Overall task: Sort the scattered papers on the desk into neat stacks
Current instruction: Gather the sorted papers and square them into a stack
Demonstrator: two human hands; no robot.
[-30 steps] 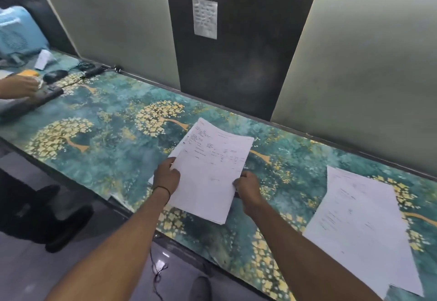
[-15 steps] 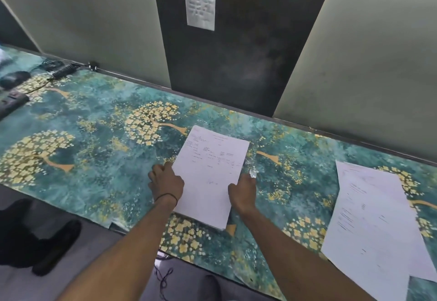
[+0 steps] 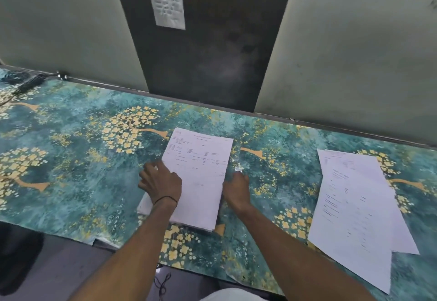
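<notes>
No text could be read. The top sheet of the middle stack (image 3: 198, 177) carried a printed heading, a left-hand block and short table-like rows, all too small to make out. The right-hand sheets (image 3: 350, 206), overlapping on the tabletop (image 3: 71, 158), showed scattered dark printed entries, equally illegible. The silver plate (image 3: 166, 4) on the dark wall panel (image 3: 212, 52) bore raised rows of marks, blurred beyond reading.

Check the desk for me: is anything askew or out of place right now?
Yes. The right-hand papers lie fanned and skewed, with their edges not matching. At the centre stack, one sheet's corner pokes out at the lower left, beside the left hand. The desk covering looks ragged along its front edge.
</notes>
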